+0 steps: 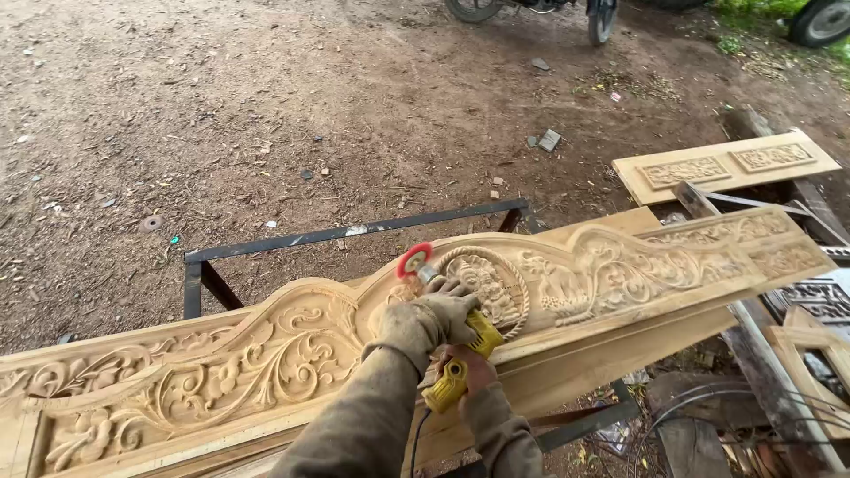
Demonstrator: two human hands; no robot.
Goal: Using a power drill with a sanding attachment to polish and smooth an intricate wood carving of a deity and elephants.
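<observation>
A long carved wooden panel (266, 363) with scrolls, leaves and a round medallion lies across a black metal frame (336, 235). My left hand (425, 317), in a dusty work glove, grips the front of a yellow angle grinder (465, 354). Its red disc (413, 259) touches the raised top edge of the panel beside the medallion. My right hand (469, 367) wraps the grinder's rear body, where a black cord (414, 447) leaves it. Both sleeves are coated in sawdust.
Bare dirt ground (221, 106) stretches beyond the frame. A second carved board (722, 166) rests at the right on other timber. Motorbike wheels (602, 19) stand at the top edge. Scrap wood and wire (708, 425) lie at the lower right.
</observation>
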